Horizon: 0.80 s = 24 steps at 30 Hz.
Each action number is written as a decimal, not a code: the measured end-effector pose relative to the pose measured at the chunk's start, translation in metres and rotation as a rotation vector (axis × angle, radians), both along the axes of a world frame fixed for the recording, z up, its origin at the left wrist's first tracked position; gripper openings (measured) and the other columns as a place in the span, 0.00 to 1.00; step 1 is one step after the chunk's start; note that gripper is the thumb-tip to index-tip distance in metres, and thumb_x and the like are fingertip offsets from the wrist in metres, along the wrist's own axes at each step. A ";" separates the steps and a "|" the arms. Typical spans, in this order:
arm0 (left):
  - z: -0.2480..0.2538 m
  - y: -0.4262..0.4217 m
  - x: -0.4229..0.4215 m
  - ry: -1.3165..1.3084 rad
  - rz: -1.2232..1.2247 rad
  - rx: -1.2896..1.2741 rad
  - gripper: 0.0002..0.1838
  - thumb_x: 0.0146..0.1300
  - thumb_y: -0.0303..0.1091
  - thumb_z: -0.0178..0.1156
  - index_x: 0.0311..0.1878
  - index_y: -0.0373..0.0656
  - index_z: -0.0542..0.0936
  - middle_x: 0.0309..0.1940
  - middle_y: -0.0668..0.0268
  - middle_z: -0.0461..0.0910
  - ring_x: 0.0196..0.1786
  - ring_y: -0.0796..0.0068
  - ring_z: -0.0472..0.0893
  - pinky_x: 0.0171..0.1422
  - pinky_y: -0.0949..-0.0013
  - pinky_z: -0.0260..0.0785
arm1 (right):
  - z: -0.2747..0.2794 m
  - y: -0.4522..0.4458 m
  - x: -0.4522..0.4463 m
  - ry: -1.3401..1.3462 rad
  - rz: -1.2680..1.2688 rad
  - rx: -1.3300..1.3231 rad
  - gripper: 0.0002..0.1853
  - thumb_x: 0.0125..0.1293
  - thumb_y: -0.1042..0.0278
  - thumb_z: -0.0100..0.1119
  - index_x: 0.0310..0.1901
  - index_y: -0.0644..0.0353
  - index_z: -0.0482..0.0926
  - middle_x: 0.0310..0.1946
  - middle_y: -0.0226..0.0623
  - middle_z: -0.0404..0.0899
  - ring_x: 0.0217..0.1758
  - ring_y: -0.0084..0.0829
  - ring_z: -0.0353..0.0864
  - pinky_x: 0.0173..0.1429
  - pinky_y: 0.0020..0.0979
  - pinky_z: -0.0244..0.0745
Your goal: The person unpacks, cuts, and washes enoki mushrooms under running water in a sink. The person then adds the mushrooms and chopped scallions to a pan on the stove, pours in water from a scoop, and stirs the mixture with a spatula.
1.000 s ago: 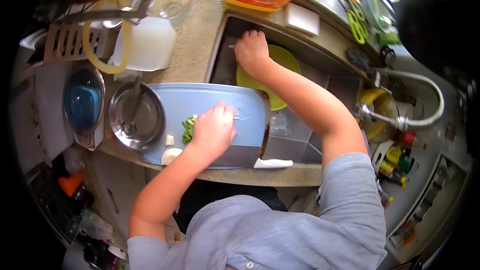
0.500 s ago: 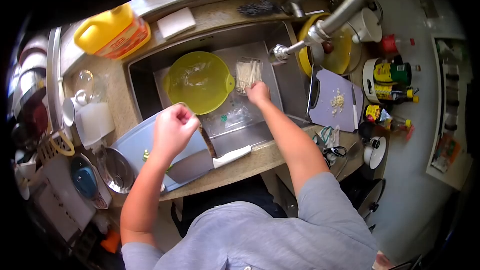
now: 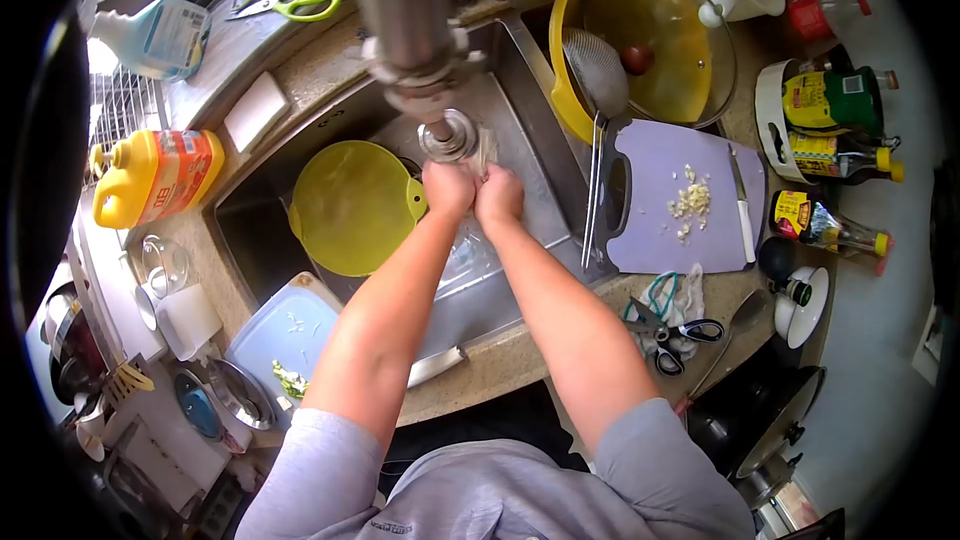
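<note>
Both hands meet at a pale, stringy bundle, over the sink and beside the tap outlet.
The bundle lies just beyond the fingertips, its visible length running roughly away from the person. The left hand and right hand converge at its near end, about equally close; the right lies slightly more in line with it. Both hands are drawn in narrow, but finger closure is hidden, so which one bears the bundle cannot be told. The yellow-green basin stands to the left, apart from the bundle. Labels: red on the yellow jug, characters too blurred to read; yellow and green on the sauce bottles; pale on the spray bottle. No brand is legible.
</note>
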State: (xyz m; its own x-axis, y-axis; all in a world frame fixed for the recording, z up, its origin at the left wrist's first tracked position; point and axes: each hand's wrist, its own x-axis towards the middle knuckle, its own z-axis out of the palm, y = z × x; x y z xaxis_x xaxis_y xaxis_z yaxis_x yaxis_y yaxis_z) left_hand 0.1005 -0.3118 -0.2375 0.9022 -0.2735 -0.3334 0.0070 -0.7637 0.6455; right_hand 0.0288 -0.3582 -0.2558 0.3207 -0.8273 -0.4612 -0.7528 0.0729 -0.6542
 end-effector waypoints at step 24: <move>-0.038 0.016 0.050 -0.916 -1.017 0.538 0.15 0.68 0.42 0.59 0.46 0.38 0.80 0.32 0.63 0.83 0.34 0.66 0.82 0.44 0.61 0.75 | 0.013 -0.012 0.029 -0.087 0.064 -0.234 0.08 0.57 0.68 0.66 0.38 0.59 0.87 0.42 0.50 0.83 0.47 0.52 0.82 0.55 0.48 0.77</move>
State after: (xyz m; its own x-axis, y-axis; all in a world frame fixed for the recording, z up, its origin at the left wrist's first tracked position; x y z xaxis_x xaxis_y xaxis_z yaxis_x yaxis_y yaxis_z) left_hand 0.1505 -0.2961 -0.2751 0.3494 -0.9366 -0.0287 -0.9143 -0.3340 -0.2290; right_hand 0.0575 -0.3702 -0.2423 0.4061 -0.8849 -0.2283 -0.6911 -0.1339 -0.7102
